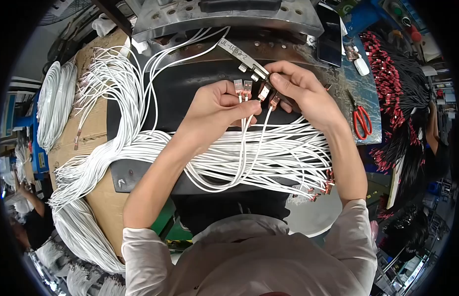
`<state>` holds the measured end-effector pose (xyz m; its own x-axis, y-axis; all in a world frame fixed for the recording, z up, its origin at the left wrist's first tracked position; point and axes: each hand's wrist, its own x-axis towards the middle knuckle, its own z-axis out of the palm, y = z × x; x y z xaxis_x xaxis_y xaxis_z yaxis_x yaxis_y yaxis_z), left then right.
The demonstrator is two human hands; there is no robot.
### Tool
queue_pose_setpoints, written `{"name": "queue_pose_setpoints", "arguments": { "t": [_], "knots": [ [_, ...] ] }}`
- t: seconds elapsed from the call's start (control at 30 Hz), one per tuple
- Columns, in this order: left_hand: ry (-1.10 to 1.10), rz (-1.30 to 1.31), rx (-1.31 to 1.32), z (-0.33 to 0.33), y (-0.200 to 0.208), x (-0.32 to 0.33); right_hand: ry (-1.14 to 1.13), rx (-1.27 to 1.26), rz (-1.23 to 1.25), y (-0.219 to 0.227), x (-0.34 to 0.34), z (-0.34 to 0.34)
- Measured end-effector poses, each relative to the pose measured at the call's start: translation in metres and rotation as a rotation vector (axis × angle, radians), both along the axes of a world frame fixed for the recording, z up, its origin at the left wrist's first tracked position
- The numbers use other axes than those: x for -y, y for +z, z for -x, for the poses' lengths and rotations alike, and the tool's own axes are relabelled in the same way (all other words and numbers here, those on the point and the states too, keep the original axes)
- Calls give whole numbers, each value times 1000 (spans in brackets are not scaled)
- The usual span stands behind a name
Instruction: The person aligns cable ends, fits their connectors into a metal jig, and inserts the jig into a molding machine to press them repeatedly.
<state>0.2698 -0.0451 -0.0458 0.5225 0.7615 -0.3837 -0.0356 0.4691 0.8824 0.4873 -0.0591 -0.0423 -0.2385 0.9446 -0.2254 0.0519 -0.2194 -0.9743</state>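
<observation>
My left hand [207, 113] is closed on several thin white cables. Two of their USB plugs [243, 88] stick up past its fingers, with bare metal shells and reddish bases. Its thumb and fingertips pinch another USB plug [263, 93] at the near end of a narrow metal fixture [244, 58]. My right hand [306, 93] grips that fixture, thumb on top. Small metal blocks line the fixture's side, and handwriting marks its top. One more cabled plug [274, 102] sits by the right fingers; whether it is seated in the fixture is hidden.
A thick bundle of white cables [269, 153] lies across the black mat [175, 93]. A metal machine base [229, 24] stands behind. Red-handled pliers [362, 122] and a phone [329, 37] lie to the right. Coiled white cables [57, 106] lie left; black cables [404, 74] hang far right.
</observation>
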Motion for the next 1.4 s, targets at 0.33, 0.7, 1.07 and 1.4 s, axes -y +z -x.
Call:
{"name": "queue_pose_setpoints", "arguments": {
  "t": [0.33,0.7,1.07,1.4],
  "knots": [
    [-81,-74,-46,5,-6,1,8,96,-31,7,-1,-1],
    [-45,-78,-28,5,-2,2,14,113,-82,-1,0,0],
    [-85,-265,-360,13,6,-9,149,249,-97,4,-17,-14],
    [118,-920,-624,14,-9,-9,80,711,-672,2,-17,-5]
  ]
}}
